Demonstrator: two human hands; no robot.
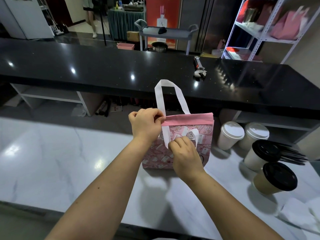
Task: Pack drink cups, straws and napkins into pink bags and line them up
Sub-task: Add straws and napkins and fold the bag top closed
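Observation:
A pink patterned bag (pixel 204 135) with white handles stands on the white marble counter (pixel 52 161), its top folded flat. My left hand (pixel 145 125) pinches the bag's upper left rim. My right hand (pixel 185 155) grips the near face of the bag by the lower white handle. To the right stand two cups with white lids (pixel 230 134) and two cups with black lids (pixel 275 177). Black straws (pixel 292 155) lie behind the black-lidded cups. White napkins (pixel 297 215) lie at the counter's right front.
A higher black counter (pixel 103 70) runs across behind, with a wrench (pixel 199 68) on it. A white shelf rack (pixel 259 28) with pink bags stands at the far right. A grey cart (pixel 166 33) stands beyond. A person stands far back left.

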